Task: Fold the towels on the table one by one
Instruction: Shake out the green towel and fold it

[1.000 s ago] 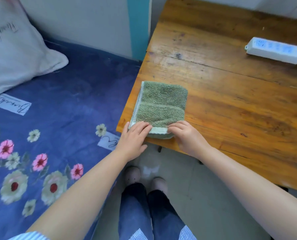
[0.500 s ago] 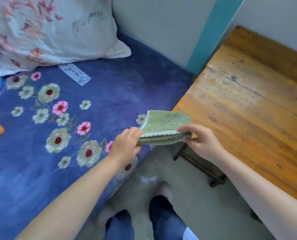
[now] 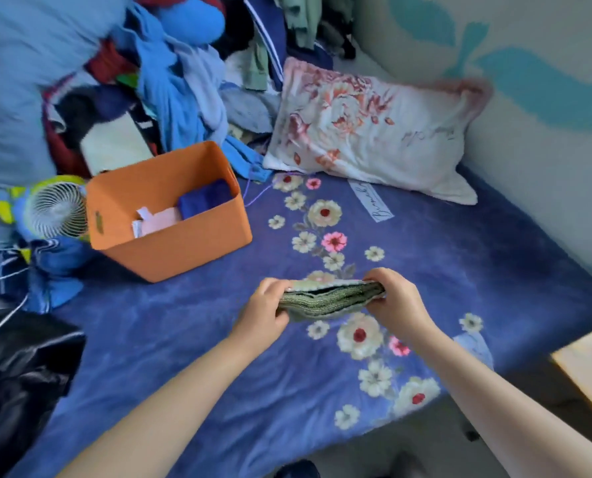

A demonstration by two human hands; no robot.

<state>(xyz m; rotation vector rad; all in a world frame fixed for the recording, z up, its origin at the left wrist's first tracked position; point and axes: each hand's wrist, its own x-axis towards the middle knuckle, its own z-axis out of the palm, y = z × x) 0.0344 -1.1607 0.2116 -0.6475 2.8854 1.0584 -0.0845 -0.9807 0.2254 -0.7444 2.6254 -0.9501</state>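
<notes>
Blue bedding with a flower print (image 3: 191, 339) fills most of the view, spread over a bed that runs from the lower left up to a pale wall painted with teal shapes (image 3: 546, 98) at two o'clock. A heap of mixed clothes (image 3: 184, 70), mostly blue, is piled at eleven to twelve o'clock. Just right of it, at one o'clock, a floral pillow (image 3: 367, 132) lies against the wall. An orange bin (image 3: 170, 232) sits on the bedding at ten o'clock, open at the top, with blue and pale cloth inside. A small white fan (image 3: 58, 210) stands touching its left side at nine o'clock. Black plastic (image 3: 15, 370) is bunched at eight o'clock. A corner of the wooden desk (image 3: 588, 367) shows at four o'clock.

Near the centre, the folded green towel (image 3: 329, 300) is held up over the bedding, apart from the desk, its stacked layers facing the camera. The left hand (image 3: 265, 305) grips its left end, fingers curled round the edge. The right hand (image 3: 396, 298) pinches the right end between thumb and curled fingers.
</notes>
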